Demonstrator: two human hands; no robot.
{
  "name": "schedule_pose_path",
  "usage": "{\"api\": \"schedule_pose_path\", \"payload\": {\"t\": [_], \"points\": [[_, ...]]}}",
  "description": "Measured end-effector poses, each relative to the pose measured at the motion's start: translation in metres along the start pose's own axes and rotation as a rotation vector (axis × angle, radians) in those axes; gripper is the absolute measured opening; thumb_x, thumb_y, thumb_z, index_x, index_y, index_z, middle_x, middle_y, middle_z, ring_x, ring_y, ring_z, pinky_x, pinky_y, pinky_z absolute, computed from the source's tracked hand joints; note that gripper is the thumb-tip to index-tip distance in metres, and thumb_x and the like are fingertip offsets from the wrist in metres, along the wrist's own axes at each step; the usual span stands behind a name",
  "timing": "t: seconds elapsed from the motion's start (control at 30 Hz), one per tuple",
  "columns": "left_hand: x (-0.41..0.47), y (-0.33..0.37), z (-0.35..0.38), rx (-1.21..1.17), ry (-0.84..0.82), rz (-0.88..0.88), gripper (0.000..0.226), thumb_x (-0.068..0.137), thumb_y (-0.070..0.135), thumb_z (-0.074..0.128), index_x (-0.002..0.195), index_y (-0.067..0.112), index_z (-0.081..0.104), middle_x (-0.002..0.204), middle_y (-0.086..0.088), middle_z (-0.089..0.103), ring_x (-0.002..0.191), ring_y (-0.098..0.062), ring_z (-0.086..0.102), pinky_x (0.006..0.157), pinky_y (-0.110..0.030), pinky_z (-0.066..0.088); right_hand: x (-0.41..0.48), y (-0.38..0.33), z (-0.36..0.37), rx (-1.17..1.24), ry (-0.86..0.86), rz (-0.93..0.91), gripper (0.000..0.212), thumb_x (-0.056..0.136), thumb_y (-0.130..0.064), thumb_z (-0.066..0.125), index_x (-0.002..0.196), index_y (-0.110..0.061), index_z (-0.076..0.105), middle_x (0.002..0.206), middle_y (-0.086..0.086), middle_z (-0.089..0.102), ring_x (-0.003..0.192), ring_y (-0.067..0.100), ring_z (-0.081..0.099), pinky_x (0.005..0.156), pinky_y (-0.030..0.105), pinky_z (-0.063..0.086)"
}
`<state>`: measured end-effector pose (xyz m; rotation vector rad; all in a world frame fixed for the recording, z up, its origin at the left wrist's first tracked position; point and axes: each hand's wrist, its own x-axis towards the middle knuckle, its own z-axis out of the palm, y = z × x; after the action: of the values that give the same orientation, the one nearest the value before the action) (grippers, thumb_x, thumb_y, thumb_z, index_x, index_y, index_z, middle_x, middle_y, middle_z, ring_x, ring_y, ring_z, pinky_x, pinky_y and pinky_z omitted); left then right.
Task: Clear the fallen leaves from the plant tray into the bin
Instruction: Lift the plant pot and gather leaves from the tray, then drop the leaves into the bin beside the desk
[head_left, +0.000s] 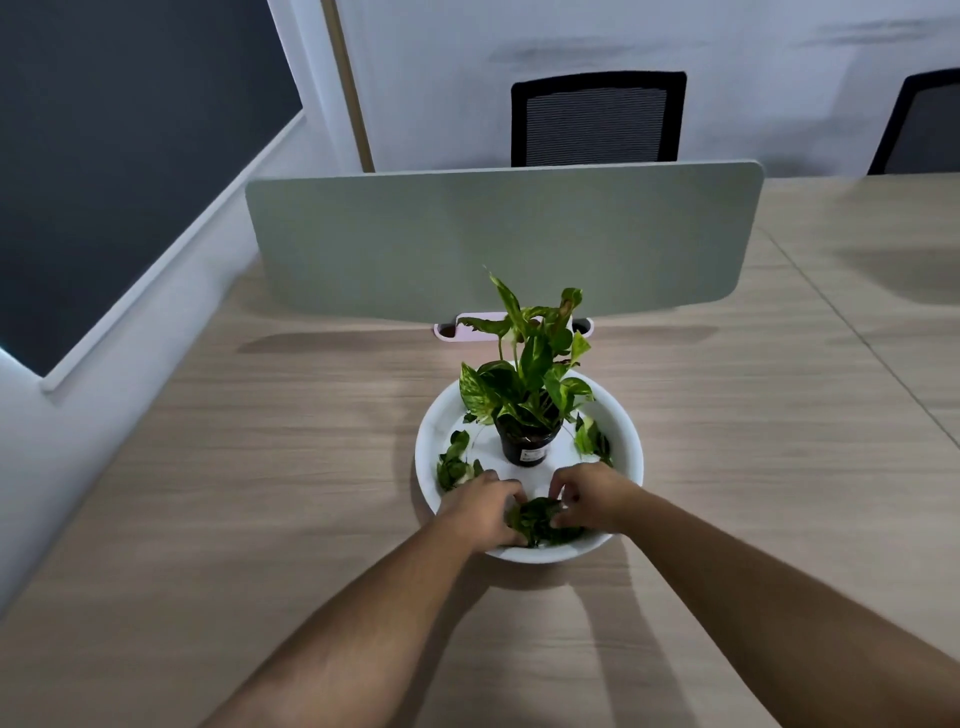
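Wooden desk (208, 467): light grain surface that fills the lower part of the view and bears the tray.
Window (104, 156): dark pane with a pale frame, far left, at about 10 o'clock from the tray.
Left leaves (453, 463): loose green leaves lying inside the tray at about 8 o'clock from the pot, just beside the left hand.
Left hand (480, 512): reaches over the near rim of the tray, fingers curled in against the left side of the leaf pile at 6 o'clock from the pot; it cups the pile rather than lifts it.
Tray (631, 457): round white dish with a raised rim, at the middle of the desk.
Leaf pile (540, 522): dark green clump on the tray floor near the front rim, pressed between both hands.
Pot (527, 447): small black pot with a label, upright at the tray's centre.
Plant (530, 369): green and cream mottled leaves that rise from the pot.
Right hand (589, 493): fingers bent and narrow, tips on the right side of the pile; whether it truly pinches a leaf I cannot tell.
Right leaves (592, 441): a few pale green leaves on the tray at 3 o'clock from the pot.
Divider (493, 234): grey-green panel upright at 12 o'clock behind the plant.
Chair (597, 119): black mesh back beyond the divider.
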<state>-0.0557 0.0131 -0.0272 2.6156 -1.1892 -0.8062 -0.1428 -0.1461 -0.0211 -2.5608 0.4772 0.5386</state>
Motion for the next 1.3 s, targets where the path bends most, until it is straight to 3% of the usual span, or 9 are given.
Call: {"api": "schedule_pose_path", "payload": {"t": [0.13,0.23,0.37,0.5,0.77,0.9,1.03,1.13,1.3], "points": [[0.004,-0.001,0.008,0.021,0.045,0.03,0.038,0.076,0.024,0.071,0.111,0.027,0.058,0.116,-0.006,0.051,0.105,-0.027,0.055,0.088,-0.041,0.051,0.0,-0.002,0.011,-0.016,0.043,-0.023,0.039,0.069,-0.026,0.077,0.104,-0.018,0.063,0.106,0.009,0.062,0.099,0.025,0.057,0.082,0.032,0.047],[0.009,-0.002,0.015,-0.013,0.106,0.067,0.032,0.076,0.015,0.07,0.106,0.023,0.061,0.112,-0.006,0.054,0.103,-0.027,0.056,0.088,-0.038,0.05,0.0,-0.005,0.016,-0.025,0.098,-0.028,0.024,0.075,-0.012,0.066,0.099,-0.015,0.066,0.104,0.012,0.064,0.098,0.027,0.058,0.081,0.031,0.046],[0.014,-0.004,0.02,-0.118,0.149,0.106,0.019,0.076,0.004,0.068,0.092,0.014,0.069,0.104,-0.007,0.064,0.096,-0.025,0.061,0.081,-0.027,0.046,0.001,-0.003,0.018,0.057,0.17,0.01,0.024,0.077,0.0,0.056,0.091,-0.012,0.072,0.099,0.009,0.071,0.096,0.024,0.062,0.08,0.025,0.046],[0.012,0.001,0.018,-0.247,0.212,0.05,0.015,0.076,-0.002,0.064,0.084,0.007,0.073,0.095,-0.007,0.073,0.088,-0.02,0.066,0.074,-0.019,0.045,-0.001,0.0,0.01,0.168,0.244,0.03,0.024,0.076,0.003,0.057,0.086,-0.01,0.073,0.094,0.008,0.073,0.084,0.02,0.062,0.075,0.02,0.045],[-0.003,0.016,0.007,-0.422,0.344,-0.135,0.01,0.077,-0.004,0.066,0.082,0.002,0.073,0.093,-0.013,0.074,0.078,-0.021,0.066,0.082,-0.032,0.057,-0.008,-0.004,-0.015,0.273,0.216,-0.073,0.013,0.077,0.001,0.062,0.079,-0.008,0.071,0.08,0.005,0.07,0.07,0.016,0.061,0.068,0.023,0.05],[-0.027,0.017,-0.003,-0.46,0.466,-0.233,0.012,0.076,-0.002,0.066,0.082,0.004,0.074,0.092,-0.009,0.075,0.077,-0.015,0.064,0.078,-0.024,0.053,-0.011,-0.016,-0.012,0.297,0.206,-0.164,0.012,0.076,0.0,0.063,0.078,-0.008,0.072,0.084,0.01,0.072,0.071,0.019,0.064,0.065,0.021,0.051],[-0.07,-0.002,-0.017,-0.494,0.578,-0.342,0.014,0.073,-0.003,0.065,0.077,0.006,0.074,0.084,-0.011,0.076,0.07,-0.016,0.066,0.069,-0.02,0.052,-0.014,-0.062,-0.008,0.289,0.173,-0.284,0.013,0.076,-0.001,0.063,0.079,-0.008,0.073,0.08,0.007,0.072,0.073,0.014,0.06,0.066,0.017,0.047],[-0.123,-0.029,-0.026,-0.513,0.657,-0.442,0.013,0.074,-0.005,0.064,0.078,0.003,0.074,0.081,-0.015,0.075,0.065,-0.016,0.064,0.062,-0.018,0.052,-0.018,-0.12,0.004,0.297,0.111,-0.403,0.013,0.075,0.001,0.063,0.077,-0.008,0.072,0.07,0.003,0.066,0.067,0.012,0.059,0.057,0.006,0.042],[-0.243,-0.101,-0.012,-0.551,0.826,-0.659,0.01,0.075,-0.005,0.067,0.076,0.002,0.074,0.081,-0.017,0.075,0.066,-0.017,0.066,0.069,-0.028,0.058,-0.04,-0.247,0.05,0.304,-0.055,-0.603,0.026,0.074,0.003,0.064,0.061,-0.02,0.063,0.059,0.001,0.063,0.048,0.005,0.058,0.044,0.004,0.042]]}}
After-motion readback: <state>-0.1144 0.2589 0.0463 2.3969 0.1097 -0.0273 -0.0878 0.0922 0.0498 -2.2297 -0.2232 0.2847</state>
